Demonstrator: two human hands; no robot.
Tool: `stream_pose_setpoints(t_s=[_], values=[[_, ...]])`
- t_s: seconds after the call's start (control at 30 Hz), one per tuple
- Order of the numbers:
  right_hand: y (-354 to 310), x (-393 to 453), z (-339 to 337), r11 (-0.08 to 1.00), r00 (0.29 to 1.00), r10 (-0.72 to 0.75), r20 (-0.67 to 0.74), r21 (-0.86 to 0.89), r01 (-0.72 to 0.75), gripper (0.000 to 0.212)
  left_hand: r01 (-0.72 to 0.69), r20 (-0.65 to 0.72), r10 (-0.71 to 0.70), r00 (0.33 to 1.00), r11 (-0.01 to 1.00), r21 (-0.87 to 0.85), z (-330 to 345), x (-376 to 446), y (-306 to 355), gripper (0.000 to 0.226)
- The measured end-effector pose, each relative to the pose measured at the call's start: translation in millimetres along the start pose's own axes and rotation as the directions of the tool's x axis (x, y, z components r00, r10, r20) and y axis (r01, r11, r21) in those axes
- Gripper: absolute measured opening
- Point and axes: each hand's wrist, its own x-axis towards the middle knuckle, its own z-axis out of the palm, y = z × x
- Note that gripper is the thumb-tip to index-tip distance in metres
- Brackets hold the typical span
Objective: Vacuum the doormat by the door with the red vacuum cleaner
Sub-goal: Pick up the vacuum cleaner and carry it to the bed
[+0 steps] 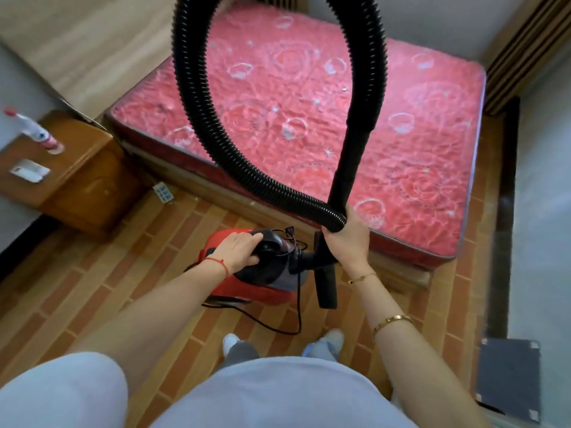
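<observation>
The red vacuum cleaner (262,288) stands on the tiled floor just in front of my feet. My left hand (238,250) grips the black handle on its top. My right hand (347,239) holds the black wand together with the ribbed hose (197,118), which loops high up over the bed. Below my right hand the black floor nozzle (327,285) hangs close to the vacuum's right side. A dark grey doormat (506,378) lies on the floor at the lower right, apart from the vacuum.
A bed with a pink patterned mattress (309,103) fills the middle. A wooden nightstand (71,177) at the left carries a bottle (37,131) and a phone (29,171). The vacuum's power cord (278,329) trails on the floor by my feet. A power strip (163,193) lies near the bed.
</observation>
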Motion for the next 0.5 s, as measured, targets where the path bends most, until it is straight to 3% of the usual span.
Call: stream_pose_setpoints(t_s=[0.5], values=[[-132.4, -20.2, 171.9, 0.996, 0.987, -0.086, 0.134, 0.019, 0.085, 0.041, 0.132, -0.001, -0.132, 0.991, 0.987, -0.09, 11.8, -97.4, -200.3, 0.027]])
